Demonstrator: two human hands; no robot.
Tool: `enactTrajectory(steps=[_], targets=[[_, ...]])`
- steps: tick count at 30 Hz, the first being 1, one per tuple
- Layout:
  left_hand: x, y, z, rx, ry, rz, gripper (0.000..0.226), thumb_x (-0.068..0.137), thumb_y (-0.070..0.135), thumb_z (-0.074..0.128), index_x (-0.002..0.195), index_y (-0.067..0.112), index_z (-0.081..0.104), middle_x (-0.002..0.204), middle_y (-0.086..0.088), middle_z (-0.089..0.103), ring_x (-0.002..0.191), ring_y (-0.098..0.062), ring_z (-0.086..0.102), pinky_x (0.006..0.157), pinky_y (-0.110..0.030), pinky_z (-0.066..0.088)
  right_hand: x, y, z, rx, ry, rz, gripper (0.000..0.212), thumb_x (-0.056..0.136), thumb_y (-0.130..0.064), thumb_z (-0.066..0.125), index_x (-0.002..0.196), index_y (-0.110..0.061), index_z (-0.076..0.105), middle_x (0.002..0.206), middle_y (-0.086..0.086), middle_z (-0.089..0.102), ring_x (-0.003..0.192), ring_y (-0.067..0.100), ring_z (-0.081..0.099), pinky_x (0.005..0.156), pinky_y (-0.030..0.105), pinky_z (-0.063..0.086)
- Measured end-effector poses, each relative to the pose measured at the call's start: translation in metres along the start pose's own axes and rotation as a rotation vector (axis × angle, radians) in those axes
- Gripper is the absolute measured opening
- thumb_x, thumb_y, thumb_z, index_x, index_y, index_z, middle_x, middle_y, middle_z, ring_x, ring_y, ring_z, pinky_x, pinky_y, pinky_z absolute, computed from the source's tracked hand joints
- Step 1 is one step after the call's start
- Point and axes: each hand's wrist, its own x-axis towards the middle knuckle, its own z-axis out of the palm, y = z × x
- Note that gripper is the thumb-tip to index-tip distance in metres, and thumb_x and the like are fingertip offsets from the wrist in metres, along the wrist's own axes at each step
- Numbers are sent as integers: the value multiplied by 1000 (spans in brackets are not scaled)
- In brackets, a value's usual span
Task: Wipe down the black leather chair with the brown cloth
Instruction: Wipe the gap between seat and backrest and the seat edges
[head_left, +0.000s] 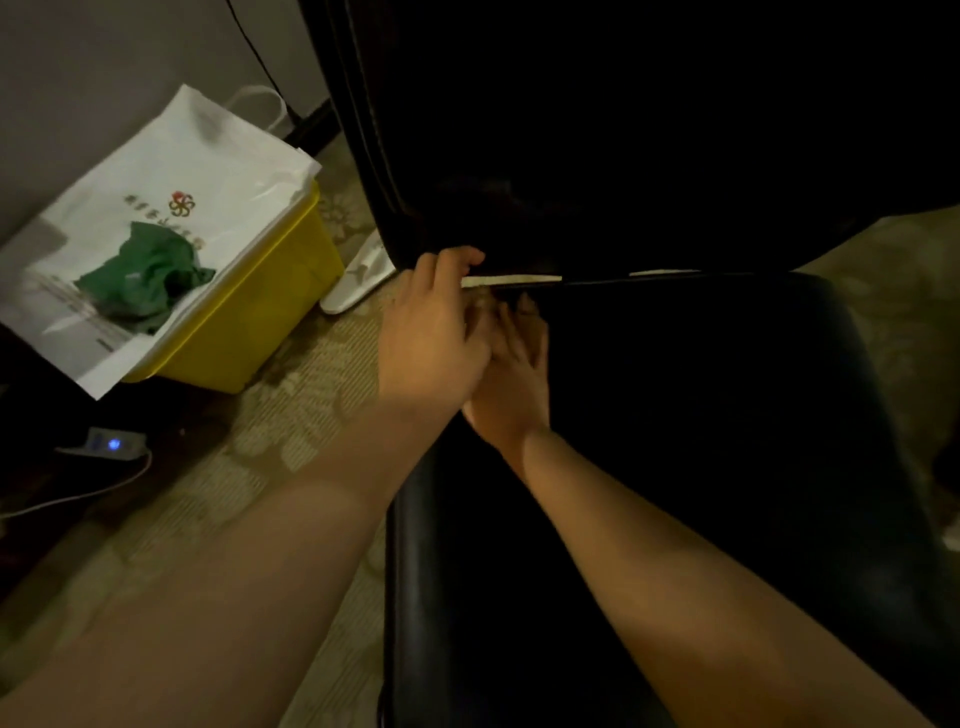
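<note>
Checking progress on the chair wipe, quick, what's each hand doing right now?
Left hand: fingers curled over the back edge of the black leather chair seat, no cloth visible.
Right hand: flat on the seat, partly hidden; holding anything cannot be told.

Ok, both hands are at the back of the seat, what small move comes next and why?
Probably find the cloth first: no brown cloth shows. The left hand grips the backrest's lower edge, and the right hand lies on the seat beside the gap, where it is dark and blurred.

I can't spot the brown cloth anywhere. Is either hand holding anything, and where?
No cloth shows. The left hand curls its fingers over the chair backrest's lower edge; whether the right hand holds anything cannot be told.
</note>
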Motion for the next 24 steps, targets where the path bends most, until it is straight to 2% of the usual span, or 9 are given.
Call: enactTrajectory(steps=[3,6,9,11,13,16,19,22,24], targets=[[-8,-4,19,59,-138,-92,46,90,17,47,136,16,40,134,-11,44,124,-30,39,96,-41,35,-34,-8,1,8,37,-400,49,80,-34,37,116,-13,63,107,9,70,105,30,62,89,45,49],[-11,-3,36,105,-320,-198,47,96,29,38,142,23,32,147,-8,32,133,-31,29,106,-45,30,-60,33,4,-8,-110,-729,41,80,-40,47,116,-27,62,115,3,65,115,26,51,100,47,37],[-12,-5,46,135,-472,-322,47,98,37,29,144,28,29,151,-5,28,136,-31,26,108,-46,26,-49,79,-15,-77,-103,-429,47,90,-43,42,132,-25,51,145,6,43,137,26,32,108,50,32],[-14,-7,49,208,-491,-313,46,98,40,27,143,30,30,151,-4,29,135,-31,28,107,-45,25,-39,91,-27,-57,-149,-98,45,97,-39,35,141,-30,37,158,-4,9,145,16,2,116,48,12],[-16,-7,51,274,-495,-279,47,98,41,26,143,29,30,152,-4,28,136,-31,28,108,-43,24,-37,74,-22,-17,-122,50,47,99,-37,30,146,-35,26,158,-5,-2,145,16,-8,117,48,1],[-17,-7,51,333,-517,-267,52,98,44,23,144,21,29,154,-4,24,138,-29,25,111,-42,20,-56,20,2,-26,-75,-28,57,92,-39,21,146,-21,31,154,10,24,144,28,12,117,48,4],[-18,-8,47,325,-564,-241,53,98,44,22,147,23,20,155,-4,18,141,-28,19,112,-43,16,-91,1,9,24,-118,-356,43,89,-41,45,127,-26,58,130,5,57,126,27,47,110,50,26],[-24,-7,44,338,-590,-213,55,97,45,24,148,25,16,156,-5,15,141,-29,17,111,-45,18,-100,12,6,60,-216,-563,42,90,-41,45,130,-28,54,138,3,51,132,26,39,109,50,26],[-33,-6,42,371,-608,-186,56,97,45,26,148,26,14,157,-4,12,142,-28,14,111,-46,17,-94,11,2,2,-227,-521,46,95,-41,44,138,-25,44,145,5,42,138,27,29,113,47,15]])
